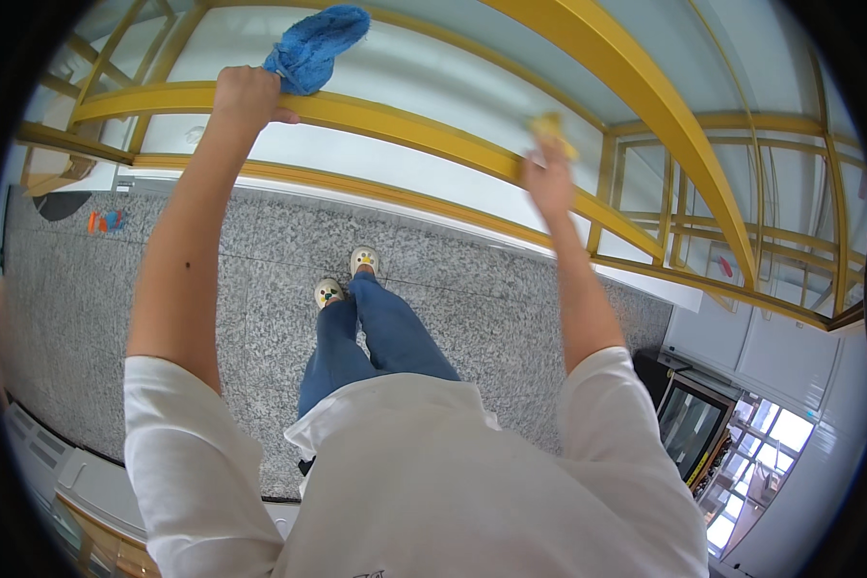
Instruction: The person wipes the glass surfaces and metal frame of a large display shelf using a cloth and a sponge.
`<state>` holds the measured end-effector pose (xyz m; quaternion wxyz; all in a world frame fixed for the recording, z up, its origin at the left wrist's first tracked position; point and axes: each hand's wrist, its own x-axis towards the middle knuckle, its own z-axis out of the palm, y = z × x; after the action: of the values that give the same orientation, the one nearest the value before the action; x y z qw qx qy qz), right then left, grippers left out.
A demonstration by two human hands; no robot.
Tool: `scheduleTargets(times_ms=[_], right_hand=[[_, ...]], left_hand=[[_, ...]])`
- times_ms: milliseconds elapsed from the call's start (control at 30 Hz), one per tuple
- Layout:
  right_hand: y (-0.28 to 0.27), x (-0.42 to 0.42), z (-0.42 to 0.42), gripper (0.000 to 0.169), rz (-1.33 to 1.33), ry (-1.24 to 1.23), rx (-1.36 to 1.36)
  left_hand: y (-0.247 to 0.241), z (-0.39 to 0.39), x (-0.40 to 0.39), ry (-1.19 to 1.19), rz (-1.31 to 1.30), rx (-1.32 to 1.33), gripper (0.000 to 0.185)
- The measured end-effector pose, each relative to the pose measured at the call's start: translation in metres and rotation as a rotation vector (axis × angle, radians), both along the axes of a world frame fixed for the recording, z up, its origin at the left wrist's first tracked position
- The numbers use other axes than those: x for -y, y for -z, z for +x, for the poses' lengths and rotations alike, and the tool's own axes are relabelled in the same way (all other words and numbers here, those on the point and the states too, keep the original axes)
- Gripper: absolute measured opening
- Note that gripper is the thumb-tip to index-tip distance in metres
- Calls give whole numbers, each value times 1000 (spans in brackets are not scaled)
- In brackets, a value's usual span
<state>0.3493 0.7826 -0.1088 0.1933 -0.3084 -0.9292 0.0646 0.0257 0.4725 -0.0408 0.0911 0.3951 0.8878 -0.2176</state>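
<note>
My left hand (249,97) rests over the gold-coloured metal rail (404,130) at the upper left. Its fingers hold a blue cloth (314,50), which bunches up above the rail. On the right, my right hand (550,173) is blurred and reaches over the same rail, holding a yellow cloth (560,130) at its fingertips. The yellow cloth is close to the white panel (448,79) behind the rail; whether it touches the panel I cannot tell.
Gold-coloured metal framing (643,87) arches across the upper right. Below lies a grey speckled floor (274,209). Small orange and blue items (107,221) lie at the far left. A dark-framed glass-fronted unit (690,419) stands at the lower right.
</note>
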Motion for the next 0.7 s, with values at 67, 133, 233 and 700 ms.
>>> scheduleTargets(times_ms=[67,133,233,700], right_hand=[[2,47,-42,46,215,-284,1],[2,16,-45,46,155,-196,38],[-10,-67,-20,46,29,117,207],[-31,-70,-22,43,-4,15,227]], left_hand=[[4,1,-3,9,-16,8,72],[5,-1,7,-15,13,-7,73],[11,9,11,33,120,-191,77],[13,7,8,-49,5,-160,75]])
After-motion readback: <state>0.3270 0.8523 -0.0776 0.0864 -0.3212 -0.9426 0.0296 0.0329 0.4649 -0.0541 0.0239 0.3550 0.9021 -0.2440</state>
